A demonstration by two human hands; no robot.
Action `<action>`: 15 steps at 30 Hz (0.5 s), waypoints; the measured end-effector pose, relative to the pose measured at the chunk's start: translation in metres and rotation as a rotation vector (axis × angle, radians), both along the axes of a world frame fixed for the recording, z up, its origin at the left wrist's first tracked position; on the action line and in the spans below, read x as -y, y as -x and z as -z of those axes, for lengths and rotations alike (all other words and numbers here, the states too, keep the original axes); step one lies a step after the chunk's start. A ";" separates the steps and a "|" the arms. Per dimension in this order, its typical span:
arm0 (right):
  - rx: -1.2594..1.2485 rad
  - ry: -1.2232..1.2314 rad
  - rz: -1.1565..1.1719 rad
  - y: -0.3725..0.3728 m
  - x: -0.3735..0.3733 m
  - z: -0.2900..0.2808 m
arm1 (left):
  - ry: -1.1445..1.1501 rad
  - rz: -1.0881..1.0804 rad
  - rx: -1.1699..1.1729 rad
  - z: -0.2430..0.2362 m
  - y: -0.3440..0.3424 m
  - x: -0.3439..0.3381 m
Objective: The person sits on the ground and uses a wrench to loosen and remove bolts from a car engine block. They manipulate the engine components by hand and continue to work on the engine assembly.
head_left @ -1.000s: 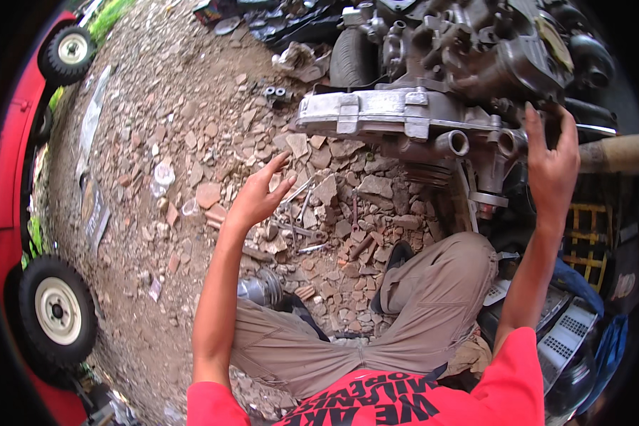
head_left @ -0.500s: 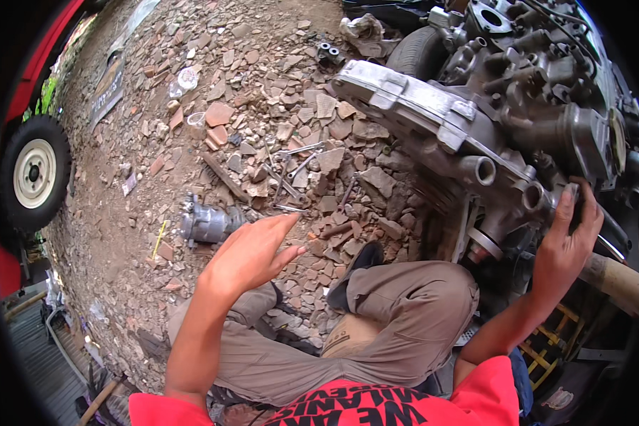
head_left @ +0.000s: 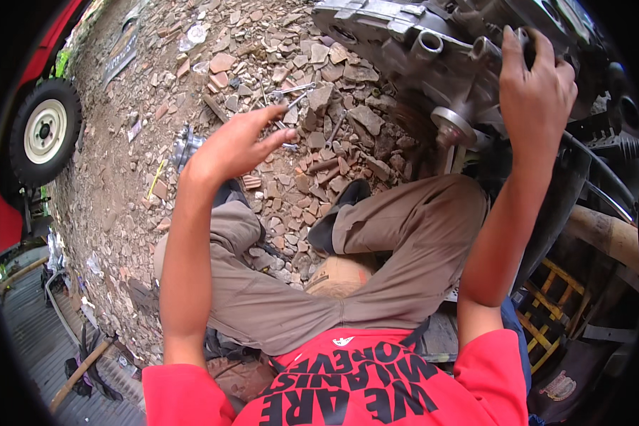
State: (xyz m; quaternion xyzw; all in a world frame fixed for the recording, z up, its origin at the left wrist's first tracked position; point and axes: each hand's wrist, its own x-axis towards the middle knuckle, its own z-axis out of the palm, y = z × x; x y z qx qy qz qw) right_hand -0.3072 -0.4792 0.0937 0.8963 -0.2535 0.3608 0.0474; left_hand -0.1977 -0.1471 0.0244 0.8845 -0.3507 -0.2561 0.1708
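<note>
The right hand (head_left: 536, 85) grips the top of the grey engine block (head_left: 433, 50), apparently to brace it; the left hand (head_left: 231, 145) hovers empty, fingers spread, above wrenches (head_left: 291, 96) lying just beyond its fingertips on the rubble.

Round red-and-white label (head_left: 561, 387) lower right, on dark surface beside yellow crate (head_left: 547, 312).

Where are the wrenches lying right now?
In the head view, the wrenches lie on the rubble ground at upper centre, just beyond the fingertips of the open left hand and left of the engine block.
</note>
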 end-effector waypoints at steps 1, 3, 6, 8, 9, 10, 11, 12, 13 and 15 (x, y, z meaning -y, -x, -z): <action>0.004 -0.002 0.001 0.000 -0.002 0.002 | 0.021 -0.037 -0.019 -0.001 0.004 0.000; 0.035 -0.008 -0.024 -0.008 -0.001 0.004 | -0.070 -0.034 0.038 -0.003 0.012 -0.010; 0.100 -0.001 -0.030 -0.012 0.007 0.005 | -0.089 -0.015 0.133 -0.008 0.011 -0.024; 0.086 -0.025 -0.030 -0.009 0.015 0.005 | -0.102 -0.031 0.029 -0.024 0.010 -0.026; 0.075 -0.034 -0.032 -0.010 0.009 0.001 | -0.103 -0.043 -0.026 -0.033 0.010 -0.027; 0.079 -0.096 0.062 -0.008 -0.001 -0.002 | -0.061 -0.101 -0.058 -0.040 0.011 -0.027; 0.121 -0.151 -0.041 -0.001 -0.006 -0.005 | -0.093 -0.132 -0.025 -0.042 0.008 -0.029; 0.228 -0.113 -0.128 0.007 -0.025 -0.007 | -0.062 -0.122 0.025 -0.039 0.004 -0.035; 0.336 -0.079 -0.214 0.013 -0.051 -0.007 | -0.033 -0.112 0.077 -0.033 0.002 -0.043; 0.512 -0.251 -0.498 0.011 -0.107 0.016 | -0.144 -0.131 0.119 -0.013 -0.005 -0.061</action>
